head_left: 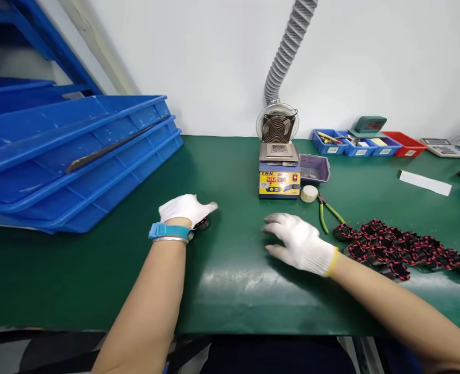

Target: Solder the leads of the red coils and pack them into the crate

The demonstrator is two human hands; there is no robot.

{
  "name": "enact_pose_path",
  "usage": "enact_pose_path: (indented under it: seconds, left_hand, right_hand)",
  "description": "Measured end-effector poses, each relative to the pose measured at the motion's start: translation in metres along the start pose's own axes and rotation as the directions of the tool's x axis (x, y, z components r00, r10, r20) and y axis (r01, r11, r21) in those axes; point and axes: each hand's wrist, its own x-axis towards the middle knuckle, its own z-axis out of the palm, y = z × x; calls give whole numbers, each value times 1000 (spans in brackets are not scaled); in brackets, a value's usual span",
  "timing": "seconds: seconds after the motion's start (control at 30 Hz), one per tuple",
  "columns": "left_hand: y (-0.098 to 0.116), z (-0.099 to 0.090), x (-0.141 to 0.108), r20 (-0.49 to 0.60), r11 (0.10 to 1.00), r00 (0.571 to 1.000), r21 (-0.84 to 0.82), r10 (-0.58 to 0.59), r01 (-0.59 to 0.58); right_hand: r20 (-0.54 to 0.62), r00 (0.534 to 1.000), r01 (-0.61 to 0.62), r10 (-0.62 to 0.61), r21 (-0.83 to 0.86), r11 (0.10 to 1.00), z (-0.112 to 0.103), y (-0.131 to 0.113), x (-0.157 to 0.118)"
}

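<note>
My left hand, in a white glove, is low over the green mat, left of the middle. Its thumb reaches out to the right, and the other fingers are mostly hidden. Beneath the thumb, against the palm, shows part of a black and red wire-wound ring coil, which the hand appears to be closed on. My right hand, also gloved in white, hovers over the mat with its fingers apart and nothing in them. To its right lies a cluster of black ring coils wound with red wire.
A blue and yellow heating unit with a fan stands at the back under a grey hose. Beside it are a purple tray, a round white pad and green-handled cutters. Blue crates stack at left; small bins line the wall.
</note>
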Motion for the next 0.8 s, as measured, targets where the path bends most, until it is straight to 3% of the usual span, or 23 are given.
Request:
enact_pose_path:
  seconds: [0.07, 0.17, 0.3, 0.4, 0.5, 0.63, 0.73, 0.8]
  left_hand:
    - [-5, 1, 5, 126, 1000, 992, 18, -11, 9]
    - [7, 17, 1, 69, 980, 986, 119, 153, -161]
    - [36, 45, -16, -33, 856, 877, 238, 480, -459]
    - [52, 64, -26, -52, 773, 798, 293, 601, -563]
    - [61, 81, -28, -115, 758, 762, 270, 637, -593]
    - [65, 94, -25, -195, 753, 728, 117, 657, -648]
    - [70, 95, -31, -256, 720, 693, 14, 674, -694]
    - [73, 93, -37, -323, 720, 701, -80, 636, -690]
  right_hand:
    - [-34, 997, -62, 65, 78, 995, 33, 4, 24]
    - [-65, 992, -100, 109, 123, 987, 62, 13, 42]
    - [-66, 971, -221, 232, 139, 965, 60, 22, 42]
    - [-79, 940, -322, 333, 126, 938, 55, 29, 40]
    - [-92, 918, -370, 386, 148, 917, 55, 35, 40]
    - [-110, 890, -398, 443, 290, 870, 56, 37, 42]
    - [-74, 851, -418, 520, 503, 756, 53, 37, 44]
    - [-24, 862, -367, 507, 660, 656, 53, 37, 46]
